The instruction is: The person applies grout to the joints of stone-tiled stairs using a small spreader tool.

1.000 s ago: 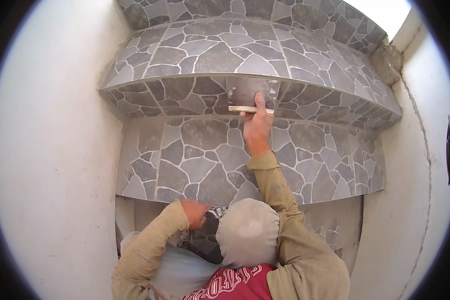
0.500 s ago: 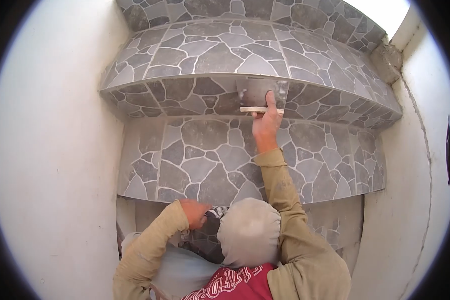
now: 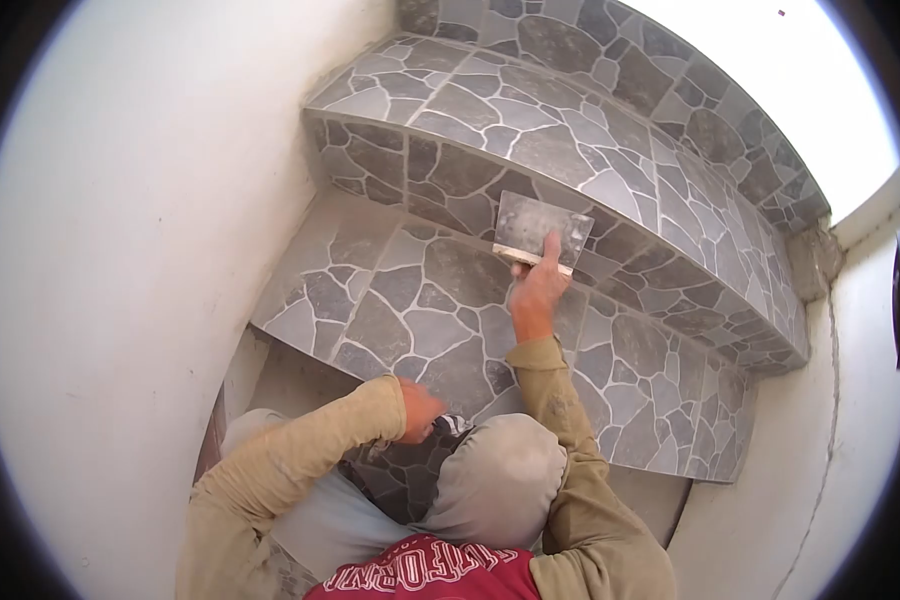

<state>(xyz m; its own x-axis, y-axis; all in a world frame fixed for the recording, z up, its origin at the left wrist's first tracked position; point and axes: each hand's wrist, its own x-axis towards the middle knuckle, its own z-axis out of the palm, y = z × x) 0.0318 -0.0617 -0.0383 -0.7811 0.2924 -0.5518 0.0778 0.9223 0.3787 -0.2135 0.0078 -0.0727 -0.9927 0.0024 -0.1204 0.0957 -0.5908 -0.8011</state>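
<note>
My right hand [image 3: 535, 290] is raised and grips the wooden handle of a flat steel trowel [image 3: 542, 226]. The blade lies flat against the grey stone-pattern riser [image 3: 430, 170], at its bottom where it meets the tiled tread [image 3: 420, 290]. A forefinger presses on the blade. My left hand [image 3: 420, 410] is curled at the front edge of that tread, beside my bent knee [image 3: 500, 480]. Something small and dark-and-white [image 3: 456, 425] shows by its fingers; whether the hand holds it is unclear.
A plain white wall [image 3: 120, 250] closes the left side and another white wall [image 3: 850, 420] the right, with rough mortar [image 3: 815, 260] at the upper step's end. More tiled steps [image 3: 610, 60] rise beyond. An untiled lower riser [image 3: 270, 380] shows below.
My right hand slid the trowel to the right along the riser. The view has since swung, so the steps now run diagonally. The left hand stays by the knee.
</note>
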